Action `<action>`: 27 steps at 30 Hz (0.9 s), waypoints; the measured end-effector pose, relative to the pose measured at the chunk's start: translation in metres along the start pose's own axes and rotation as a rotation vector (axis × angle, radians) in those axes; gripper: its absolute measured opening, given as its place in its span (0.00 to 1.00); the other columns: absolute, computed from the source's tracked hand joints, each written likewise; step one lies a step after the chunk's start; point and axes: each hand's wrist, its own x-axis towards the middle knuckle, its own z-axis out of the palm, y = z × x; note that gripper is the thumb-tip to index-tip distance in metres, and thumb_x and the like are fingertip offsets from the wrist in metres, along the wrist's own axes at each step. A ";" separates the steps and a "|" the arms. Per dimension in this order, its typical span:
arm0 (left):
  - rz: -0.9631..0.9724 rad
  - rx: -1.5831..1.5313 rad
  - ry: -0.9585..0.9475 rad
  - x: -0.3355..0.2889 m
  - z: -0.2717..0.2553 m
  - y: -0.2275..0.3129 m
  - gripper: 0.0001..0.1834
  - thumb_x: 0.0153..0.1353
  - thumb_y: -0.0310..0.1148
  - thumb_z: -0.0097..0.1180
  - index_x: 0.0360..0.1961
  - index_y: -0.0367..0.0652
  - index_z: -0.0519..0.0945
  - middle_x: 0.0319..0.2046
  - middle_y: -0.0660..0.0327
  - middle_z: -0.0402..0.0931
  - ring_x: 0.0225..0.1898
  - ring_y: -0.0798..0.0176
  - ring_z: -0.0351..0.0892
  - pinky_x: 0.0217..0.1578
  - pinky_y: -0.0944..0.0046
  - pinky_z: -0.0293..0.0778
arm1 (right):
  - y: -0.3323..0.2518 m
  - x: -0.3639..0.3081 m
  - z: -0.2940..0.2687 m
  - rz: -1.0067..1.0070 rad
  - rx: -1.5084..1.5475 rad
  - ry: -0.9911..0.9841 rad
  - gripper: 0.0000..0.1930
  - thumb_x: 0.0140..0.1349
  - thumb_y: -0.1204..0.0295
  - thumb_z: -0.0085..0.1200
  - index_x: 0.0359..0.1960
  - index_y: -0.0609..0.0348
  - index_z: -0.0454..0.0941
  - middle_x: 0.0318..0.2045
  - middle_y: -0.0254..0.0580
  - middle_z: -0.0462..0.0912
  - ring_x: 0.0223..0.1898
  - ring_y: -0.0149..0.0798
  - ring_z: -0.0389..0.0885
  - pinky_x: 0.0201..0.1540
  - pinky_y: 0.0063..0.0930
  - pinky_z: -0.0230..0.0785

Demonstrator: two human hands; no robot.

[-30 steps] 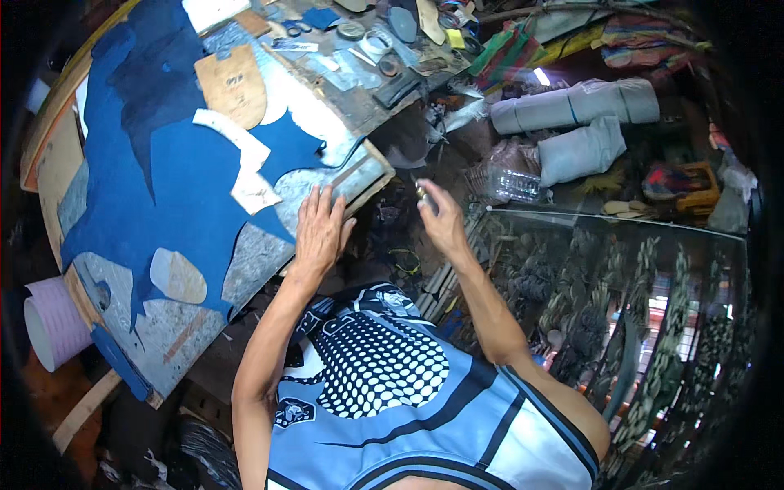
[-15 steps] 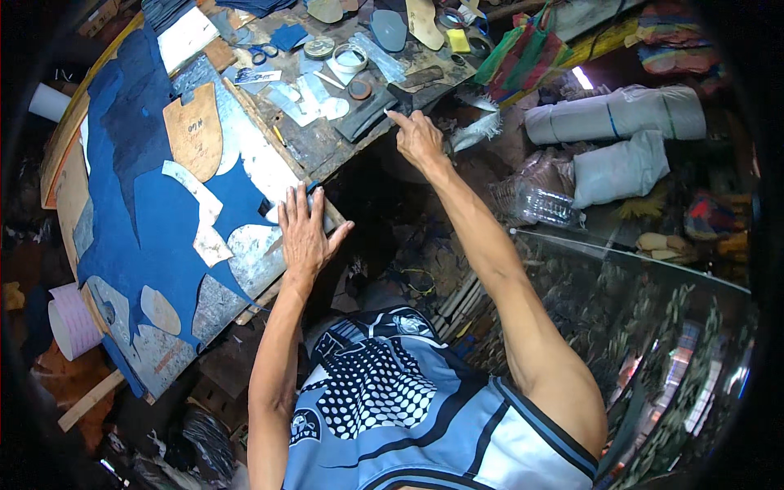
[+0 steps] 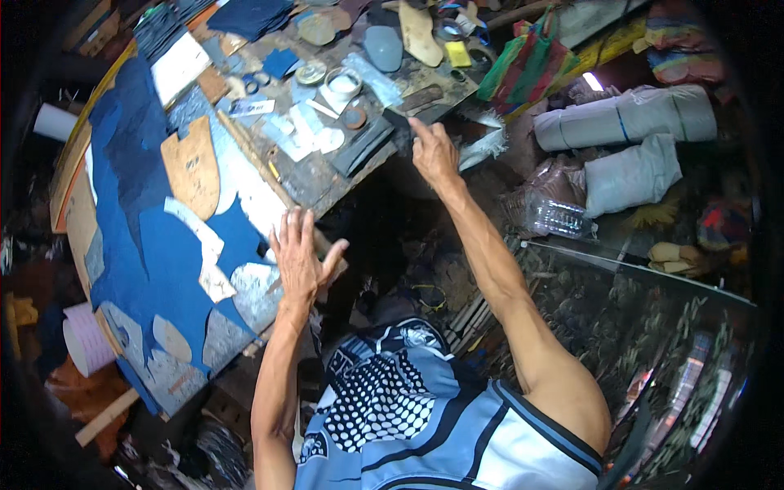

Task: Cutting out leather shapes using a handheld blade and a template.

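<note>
My left hand lies with spread fingers on the near edge of the cutting board, holding nothing. Close to it, blue leather covers much of the board. A tan template and a narrow white template rest on this leather. At the bench corner my right hand has its fingers curled and its index finger stretched forward. A dark flat piece shows at that fingertip, but what the hand grips is blurred. Just left of it, a dark slab lies along the bench edge.
The bench bears a white tape roll, scissors, a yellow block and a grey sole-shaped template. A striped bag hangs at its right. Wrapped rolls and a glass panel stand further right.
The view has shifted slightly. My right hand has moved a little to the right and nearer, off the dark slab's far end. My left hand stays spread on the board's edge.
</note>
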 end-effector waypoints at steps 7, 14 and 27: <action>-0.031 0.054 0.062 0.099 0.045 -0.024 0.38 0.64 0.59 0.58 0.64 0.39 0.74 0.72 0.41 0.57 0.75 0.34 0.49 0.73 0.38 0.45 | 0.087 0.135 -0.024 0.176 -0.249 0.014 0.14 0.60 0.74 0.51 0.45 0.59 0.83 0.44 0.58 0.85 0.49 0.63 0.83 0.51 0.56 0.75; -0.051 0.082 -0.077 0.109 0.041 -0.010 0.38 0.62 0.64 0.57 0.65 0.51 0.77 0.73 0.44 0.56 0.75 0.36 0.48 0.73 0.39 0.44 | 0.141 0.180 -0.016 0.235 -0.465 -0.163 0.16 0.61 0.70 0.50 0.48 0.51 0.85 0.52 0.50 0.83 0.55 0.57 0.81 0.57 0.51 0.74; -0.063 0.056 -0.107 0.108 0.039 -0.012 0.36 0.63 0.64 0.56 0.65 0.54 0.78 0.74 0.45 0.57 0.76 0.36 0.49 0.73 0.40 0.46 | 0.130 0.147 -0.011 0.062 -0.348 -0.251 0.18 0.60 0.70 0.51 0.50 0.51 0.85 0.53 0.51 0.83 0.56 0.56 0.81 0.58 0.49 0.74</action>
